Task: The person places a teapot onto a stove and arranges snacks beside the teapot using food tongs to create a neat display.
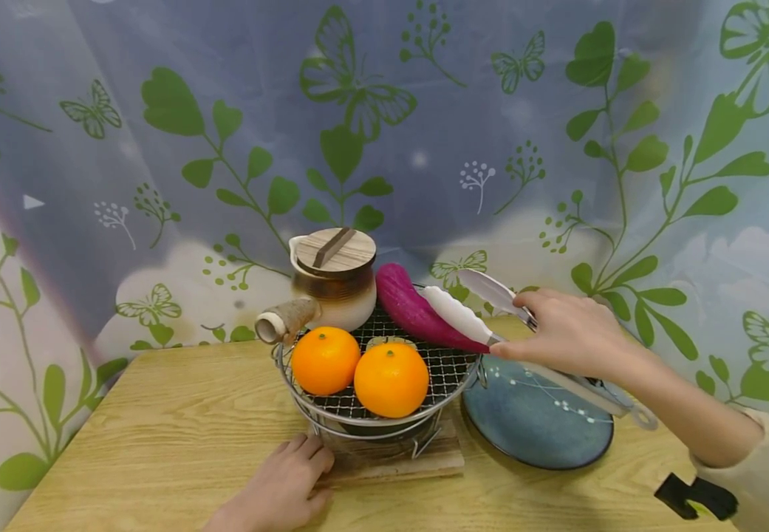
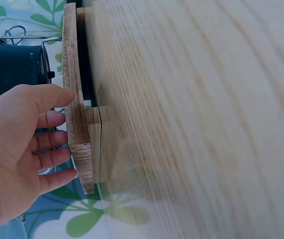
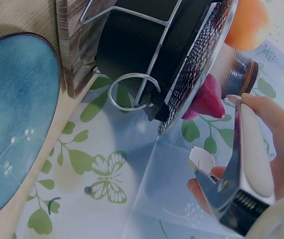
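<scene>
My right hand grips a pair of tongs with white scalloped tips, thumb on one arm and fingers on the other. The tongs are spread. One tip overlaps a purple sweet potato in the head view; the other stands apart, behind it. The sweet potato lies on the right of a round wire grill. Low at the left, my left hand rests by the corner of the wooden board under the grill. In the left wrist view, its thumb and loosely bent fingers touch the edge of that board.
Two oranges sit at the grill's front. A lidded pot with a side handle stands at its back left. A blue plate lies right of the board, below the tongs. A patterned cloth hangs behind the wooden table.
</scene>
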### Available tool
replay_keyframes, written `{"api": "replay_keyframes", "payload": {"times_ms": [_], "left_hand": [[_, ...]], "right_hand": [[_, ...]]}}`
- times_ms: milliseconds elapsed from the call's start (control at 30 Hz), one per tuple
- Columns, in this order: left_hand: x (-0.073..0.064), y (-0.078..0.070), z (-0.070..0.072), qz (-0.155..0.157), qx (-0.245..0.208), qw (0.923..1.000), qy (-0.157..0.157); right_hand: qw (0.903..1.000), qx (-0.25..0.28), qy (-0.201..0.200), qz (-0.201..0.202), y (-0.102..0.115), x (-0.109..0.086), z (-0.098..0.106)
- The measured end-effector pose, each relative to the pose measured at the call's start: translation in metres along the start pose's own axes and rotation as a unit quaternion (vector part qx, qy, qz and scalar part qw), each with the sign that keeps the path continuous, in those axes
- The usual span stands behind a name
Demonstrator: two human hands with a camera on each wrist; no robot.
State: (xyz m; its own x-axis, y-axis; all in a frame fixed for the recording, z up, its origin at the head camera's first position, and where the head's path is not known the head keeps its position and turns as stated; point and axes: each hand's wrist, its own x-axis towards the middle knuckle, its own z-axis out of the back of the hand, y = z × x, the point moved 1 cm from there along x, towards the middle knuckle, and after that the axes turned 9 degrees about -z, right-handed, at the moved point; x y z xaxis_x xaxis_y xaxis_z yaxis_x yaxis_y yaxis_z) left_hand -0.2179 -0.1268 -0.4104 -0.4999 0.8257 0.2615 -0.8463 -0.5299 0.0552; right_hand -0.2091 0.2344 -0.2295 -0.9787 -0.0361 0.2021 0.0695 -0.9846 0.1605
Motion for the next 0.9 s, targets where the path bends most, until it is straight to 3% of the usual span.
{"api": "replay_keyframes", "payload": {"times_ms": [433,900], "left_hand": [[0.0,0.0,0.001,0.003,-0.01,0.9998,0.015],[0.0,0.0,-0.001,-0.004,0.006,1.0,-0.003]], "right_hand": [[0.9995,0.018,0.003,-0.027,-0.019,-0.005,0.001],[0.9984,0.024,0.001,-0.05,-0.047,-0.009,-0.006]]}}
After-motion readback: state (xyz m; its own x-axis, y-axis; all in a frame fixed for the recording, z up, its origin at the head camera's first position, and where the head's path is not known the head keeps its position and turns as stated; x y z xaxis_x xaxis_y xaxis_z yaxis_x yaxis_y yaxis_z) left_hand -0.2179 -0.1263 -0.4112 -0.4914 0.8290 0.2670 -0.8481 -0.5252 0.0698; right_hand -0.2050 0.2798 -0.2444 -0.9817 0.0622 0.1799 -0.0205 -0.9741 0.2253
